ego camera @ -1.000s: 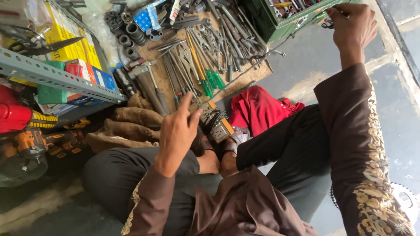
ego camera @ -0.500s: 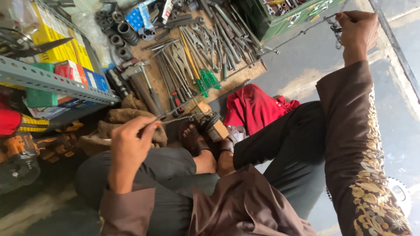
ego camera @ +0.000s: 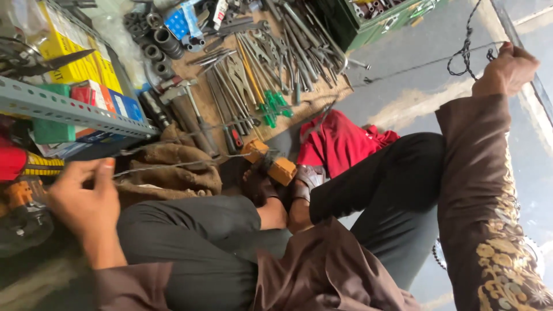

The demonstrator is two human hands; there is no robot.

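The left hand [ego camera: 80, 198] is drawn out low to the side, fingers pinched on 1 end of a thin wire [ego camera: 173, 164]. The right hand [ego camera: 507, 70], raised with arm extended, is clenched around the wire's tangled far end above the grey floor [ego camera: 426, 75].

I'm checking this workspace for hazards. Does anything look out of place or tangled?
Yes. A thin wire runs taut from the left hand past the orange block at the feet up to the right hand, where it ends in a knotted tangle. The hand tools lie loosely heaped on the board, not sorted.
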